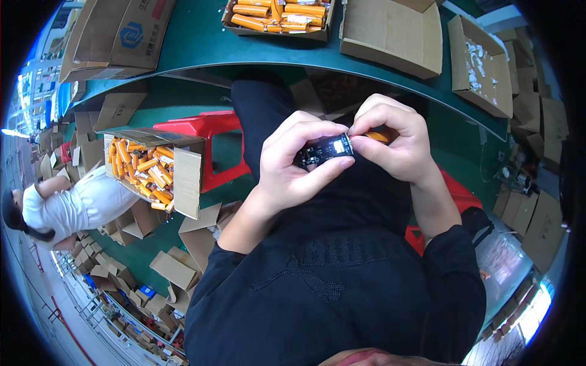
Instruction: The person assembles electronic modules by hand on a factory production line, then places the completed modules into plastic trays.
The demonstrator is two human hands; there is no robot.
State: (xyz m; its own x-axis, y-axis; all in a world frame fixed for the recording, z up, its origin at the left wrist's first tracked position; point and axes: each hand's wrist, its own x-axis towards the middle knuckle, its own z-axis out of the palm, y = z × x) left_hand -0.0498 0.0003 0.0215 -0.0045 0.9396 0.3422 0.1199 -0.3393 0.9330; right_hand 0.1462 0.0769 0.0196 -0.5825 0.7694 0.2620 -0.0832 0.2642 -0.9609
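Above my lap, my left hand is closed around a small black circuit board with a bright white patch near one end. Thumb and fingers grip its long edges. My right hand is closed in a pinch right at that end of the board. An orange-wrapped cylinder, like a battery, shows between the right fingers. Most of it is hidden by the hand, and whether it is joined to the board I cannot tell.
A green table curves ahead, bearing a carton of orange cylinders, a shallow cardboard box and a box with white scraps. At left, another carton of cylinders rests by a red stool. A person stands beyond.
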